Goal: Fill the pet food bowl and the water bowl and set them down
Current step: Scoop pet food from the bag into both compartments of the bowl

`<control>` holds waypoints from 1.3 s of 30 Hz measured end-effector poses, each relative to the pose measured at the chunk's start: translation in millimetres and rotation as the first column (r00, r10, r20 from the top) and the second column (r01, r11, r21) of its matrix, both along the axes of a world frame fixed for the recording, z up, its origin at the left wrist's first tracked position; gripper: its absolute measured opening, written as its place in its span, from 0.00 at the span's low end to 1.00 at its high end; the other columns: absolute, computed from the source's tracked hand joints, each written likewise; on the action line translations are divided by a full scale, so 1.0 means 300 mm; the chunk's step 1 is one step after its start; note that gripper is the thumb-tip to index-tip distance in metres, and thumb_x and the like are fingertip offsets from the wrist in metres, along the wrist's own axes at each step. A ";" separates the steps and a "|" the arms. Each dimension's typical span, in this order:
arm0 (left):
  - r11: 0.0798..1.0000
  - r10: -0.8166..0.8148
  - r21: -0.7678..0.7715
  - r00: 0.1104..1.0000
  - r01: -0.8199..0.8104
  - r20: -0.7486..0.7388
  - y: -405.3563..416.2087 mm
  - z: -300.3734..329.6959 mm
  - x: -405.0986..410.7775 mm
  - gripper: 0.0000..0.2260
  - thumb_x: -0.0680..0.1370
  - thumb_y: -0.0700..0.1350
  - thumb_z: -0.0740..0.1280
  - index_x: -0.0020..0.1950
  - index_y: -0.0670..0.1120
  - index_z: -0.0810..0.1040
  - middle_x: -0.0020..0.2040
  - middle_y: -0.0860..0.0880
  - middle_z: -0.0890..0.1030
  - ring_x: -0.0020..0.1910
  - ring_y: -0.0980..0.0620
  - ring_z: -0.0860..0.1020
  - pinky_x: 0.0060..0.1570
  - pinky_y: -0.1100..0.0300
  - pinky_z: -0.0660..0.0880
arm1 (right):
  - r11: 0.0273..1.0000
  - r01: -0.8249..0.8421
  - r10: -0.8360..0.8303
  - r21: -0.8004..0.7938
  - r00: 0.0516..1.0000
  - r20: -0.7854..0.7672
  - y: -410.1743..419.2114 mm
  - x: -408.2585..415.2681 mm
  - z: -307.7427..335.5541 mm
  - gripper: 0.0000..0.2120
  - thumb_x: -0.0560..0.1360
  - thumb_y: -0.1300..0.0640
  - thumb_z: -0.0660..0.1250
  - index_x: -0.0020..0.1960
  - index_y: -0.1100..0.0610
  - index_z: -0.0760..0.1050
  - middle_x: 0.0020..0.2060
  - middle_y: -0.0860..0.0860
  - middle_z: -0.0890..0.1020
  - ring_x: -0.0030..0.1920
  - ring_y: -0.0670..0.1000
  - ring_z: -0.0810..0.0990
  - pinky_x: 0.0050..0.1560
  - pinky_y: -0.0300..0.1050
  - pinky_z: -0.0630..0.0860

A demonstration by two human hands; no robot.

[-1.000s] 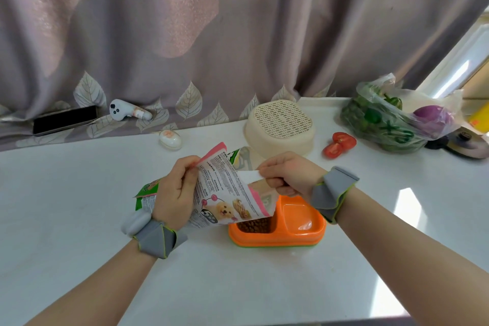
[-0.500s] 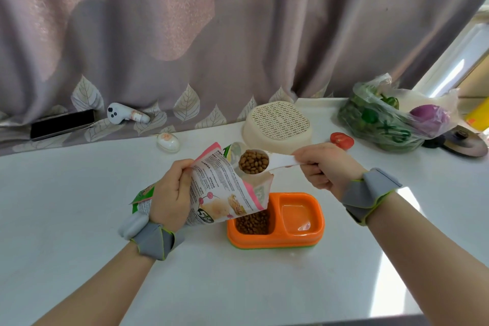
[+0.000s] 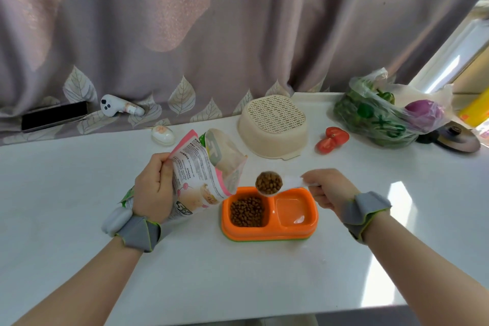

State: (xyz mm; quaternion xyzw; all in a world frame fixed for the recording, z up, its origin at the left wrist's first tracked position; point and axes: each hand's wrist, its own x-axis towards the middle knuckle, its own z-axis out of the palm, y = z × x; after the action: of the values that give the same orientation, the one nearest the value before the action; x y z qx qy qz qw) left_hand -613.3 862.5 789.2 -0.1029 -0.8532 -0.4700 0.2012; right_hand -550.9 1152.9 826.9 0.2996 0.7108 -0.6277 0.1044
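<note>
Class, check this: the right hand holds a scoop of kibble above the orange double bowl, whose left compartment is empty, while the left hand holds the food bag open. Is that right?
Not quite. In the head view the left compartment of the orange double bowl already holds kibble. The rest stands: the right hand holds the scoop above it, and the left hand holds the food bag open.

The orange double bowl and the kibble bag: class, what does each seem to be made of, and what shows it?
Orange double bowl: probably moulded plastic, smooth and slightly glossy, with rounded edges and even colour.
Kibble bag: probably thin printed plastic film, perhaps laminated; it creases softly where the left hand grips it.
</note>
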 end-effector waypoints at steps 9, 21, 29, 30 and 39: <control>1.000 -0.020 0.002 1.000 0.020 0.016 0.000 -0.002 -0.008 0.11 0.77 0.45 0.53 0.48 0.44 0.73 0.33 0.49 0.73 0.33 0.67 0.72 0.33 0.72 0.65 | 0.818 -0.311 0.343 0.484 0.939 0.024 -0.077 0.003 -0.142 0.20 0.74 0.64 0.58 0.24 0.56 0.66 0.22 0.50 0.69 0.24 0.48 0.64 0.28 0.41 0.61; 0.999 -0.054 -0.004 0.998 0.054 0.010 0.024 0.007 -0.007 0.13 0.77 0.45 0.53 0.49 0.42 0.74 0.33 0.49 0.73 0.33 0.67 0.72 0.33 0.71 0.65 | 0.470 -0.371 0.604 0.801 0.797 0.015 -0.080 0.020 -0.161 0.14 0.79 0.58 0.58 0.60 0.53 0.78 0.47 0.57 0.81 0.48 0.58 0.78 0.47 0.49 0.73; 0.998 -0.068 0.003 0.998 0.068 0.017 0.019 0.009 -0.005 0.10 0.77 0.45 0.53 0.48 0.46 0.73 0.33 0.42 0.75 0.33 0.55 0.71 0.32 0.70 0.65 | 0.543 -0.338 0.589 0.769 0.806 -0.063 -0.069 0.033 -0.150 0.13 0.78 0.63 0.59 0.57 0.60 0.79 0.39 0.51 0.74 0.38 0.49 0.71 0.45 0.43 0.70; 0.998 -0.066 0.001 0.998 0.066 0.016 0.018 0.009 -0.005 0.11 0.77 0.45 0.53 0.48 0.44 0.73 0.34 0.40 0.75 0.33 0.52 0.71 0.32 0.69 0.65 | 0.551 -0.324 0.586 0.769 0.806 -0.079 -0.069 0.035 -0.144 0.13 0.78 0.62 0.58 0.57 0.60 0.79 0.38 0.51 0.74 0.38 0.49 0.71 0.44 0.40 0.68; 0.996 -0.083 0.024 0.995 0.082 0.049 0.006 0.012 -0.006 0.12 0.76 0.45 0.53 0.50 0.43 0.75 0.32 0.49 0.74 0.32 0.66 0.71 0.33 0.70 0.66 | 0.748 -0.088 0.320 0.658 0.916 -0.241 -0.065 0.031 -0.046 0.11 0.78 0.63 0.57 0.53 0.61 0.78 0.29 0.47 0.73 0.33 0.47 0.71 0.37 0.37 0.67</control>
State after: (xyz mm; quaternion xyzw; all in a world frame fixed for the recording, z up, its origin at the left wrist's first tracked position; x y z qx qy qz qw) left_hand -615.0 864.4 792.7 -0.1242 -0.8478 -0.4897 0.1613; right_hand -541.5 1133.3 813.1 0.1238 0.9160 -0.3773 -0.0577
